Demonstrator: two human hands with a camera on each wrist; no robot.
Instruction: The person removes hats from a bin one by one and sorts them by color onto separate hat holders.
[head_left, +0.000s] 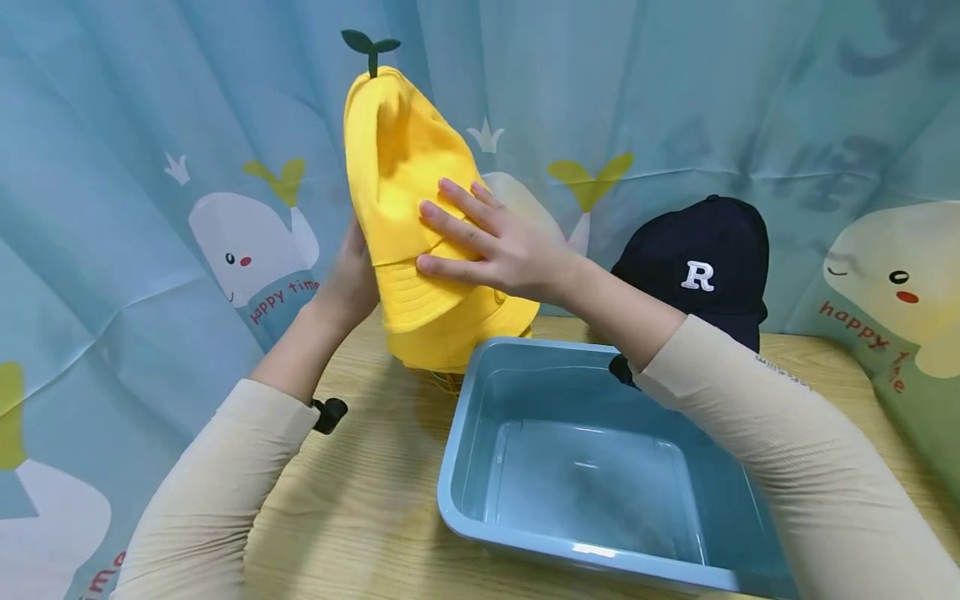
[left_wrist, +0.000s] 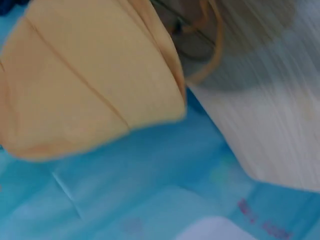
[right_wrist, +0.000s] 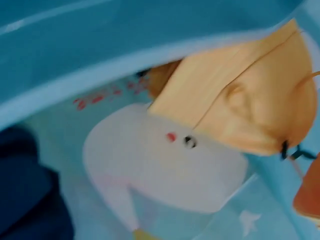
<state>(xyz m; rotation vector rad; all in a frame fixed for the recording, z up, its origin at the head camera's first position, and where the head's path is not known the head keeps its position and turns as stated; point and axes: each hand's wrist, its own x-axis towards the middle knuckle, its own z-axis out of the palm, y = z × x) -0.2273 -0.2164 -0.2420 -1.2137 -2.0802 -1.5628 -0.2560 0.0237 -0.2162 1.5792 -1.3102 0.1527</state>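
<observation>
A yellow bucket hat [head_left: 412, 167] with a green sprout [head_left: 372, 54] on its crown stands upright and creased between my hands. The fingers of my right hand [head_left: 510, 250] lie straight and spread over its near right side. My left hand [head_left: 352, 271] is against its left side, its fingers hidden behind the cloth. Below the stitched brim more yellow cloth [head_left: 457, 337] shows, close over the table. In the left wrist view, a thin cord [left_wrist: 217, 50] loops beside the yellow hat [left_wrist: 95, 80]. The right wrist view shows the hat [right_wrist: 240, 100] with its sprout.
A light blue plastic bin [head_left: 592, 492] stands on the wooden table [head_left: 337, 500], in front of and right of the hat. Behind it sits a black cap [head_left: 697, 258] with a white R. A blue printed curtain [head_left: 675, 83] hangs along the back and sides.
</observation>
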